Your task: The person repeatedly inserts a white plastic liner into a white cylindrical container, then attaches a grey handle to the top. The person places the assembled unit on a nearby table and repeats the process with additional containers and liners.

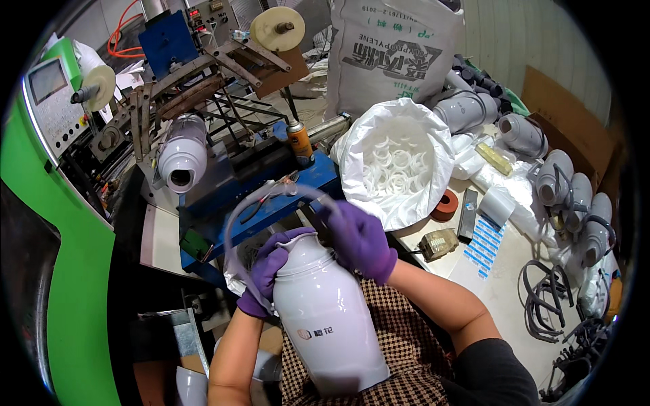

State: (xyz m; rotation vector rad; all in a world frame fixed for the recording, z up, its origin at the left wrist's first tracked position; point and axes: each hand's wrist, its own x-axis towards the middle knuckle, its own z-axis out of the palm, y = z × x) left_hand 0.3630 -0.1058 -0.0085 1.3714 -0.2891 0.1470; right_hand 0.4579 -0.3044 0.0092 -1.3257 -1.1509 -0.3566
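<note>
A glossy pale grey plastic jug body (321, 304) rests tilted in my lap, its open neck pointing up and away. My left hand (269, 269), in a purple glove, grips the neck and rim. Gloved in the same purple, my right hand (361, 245) is closed just right of the rim and slightly blurred. A curved, translucent plastic strip (230, 233) arcs over the neck, from beside my left wrist up to the fingers of my right hand. The exact grip of those fingers is hidden.
To the right, a white sack (439, 159) holds many white rings. A spray can (299, 142) stands on the blue machine bed (267, 220). Another jug (183, 152) sits in the machine. More grey jugs (555, 177) and dark curved handles (542, 298) lie at right.
</note>
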